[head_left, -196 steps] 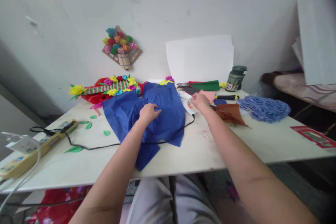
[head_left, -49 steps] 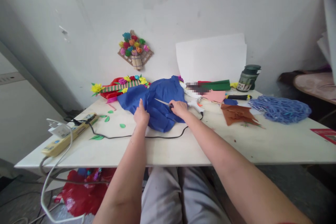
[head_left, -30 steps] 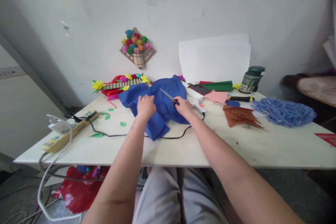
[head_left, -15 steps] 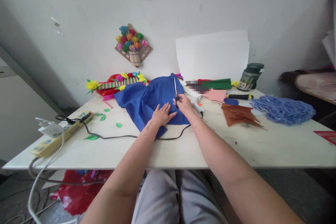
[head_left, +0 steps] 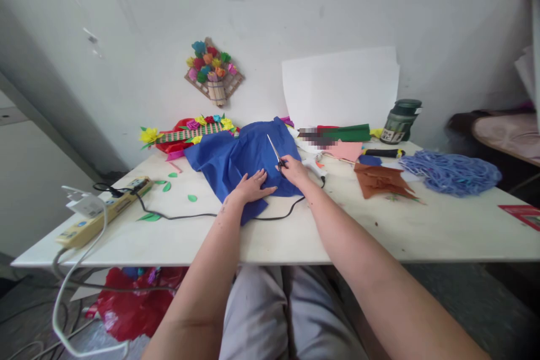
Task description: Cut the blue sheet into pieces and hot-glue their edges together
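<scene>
A wrinkled sheet of blue fabric is spread over the middle of the table. My left hand lies flat on its near part, fingers apart. My right hand is closed round the dark handles of a pair of scissors. Their silver blades look closed and point up and to the left above the blue fabric. Just right of my right hand, a white glue gun with a black cord is partly hidden.
A power strip with plugs and cords lies at the left, near green paper leaves. The black cord crosses the table. To the right are brown fabric, blue yarn and a dark green jar. Paper flowers lie behind.
The scissors have swung so their tips point further left. My left hand has slid slightly left and nearer on the fabric. The view has shifted a little.
</scene>
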